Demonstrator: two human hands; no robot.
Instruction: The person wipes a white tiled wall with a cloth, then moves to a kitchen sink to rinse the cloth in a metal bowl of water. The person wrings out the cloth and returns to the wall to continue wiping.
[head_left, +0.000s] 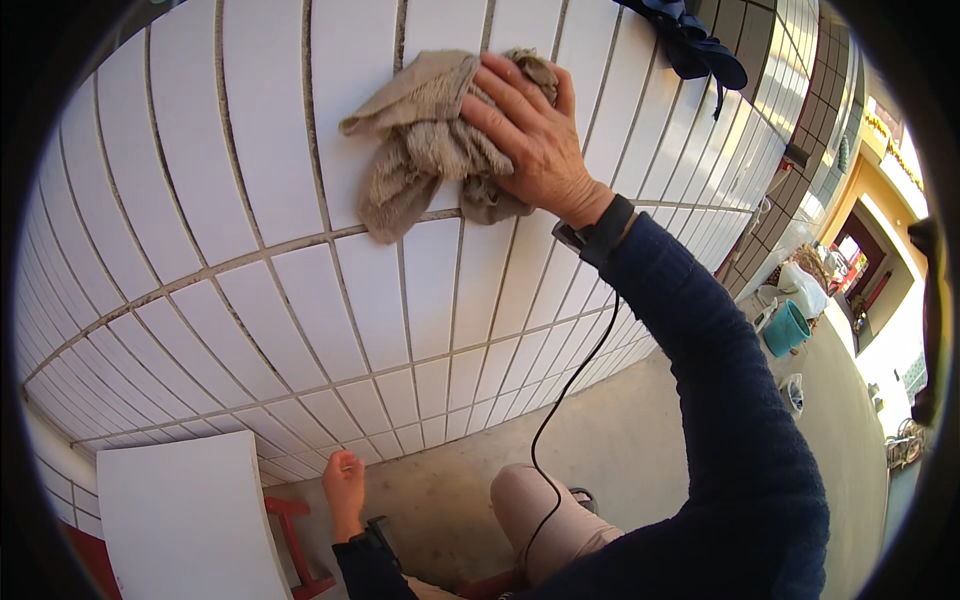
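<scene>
Pressed flat against the white tiled wall, my right hand grips a bunched beige-brown terry cloth. Folds of the cloth hang below and to the left of the fingers, across a horizontal grout line. A dark wristband circles the right wrist, and a black cable runs down from it past my knee. My left hand hangs low, near the foot of the wall, its fingers curled in and nothing visible in them.
A white board-like top stands at lower left, with a red frame beside it. Dark blue fabric hangs at the wall's upper right. On the concrete floor, a teal bucket stands near a white sack at far right.
</scene>
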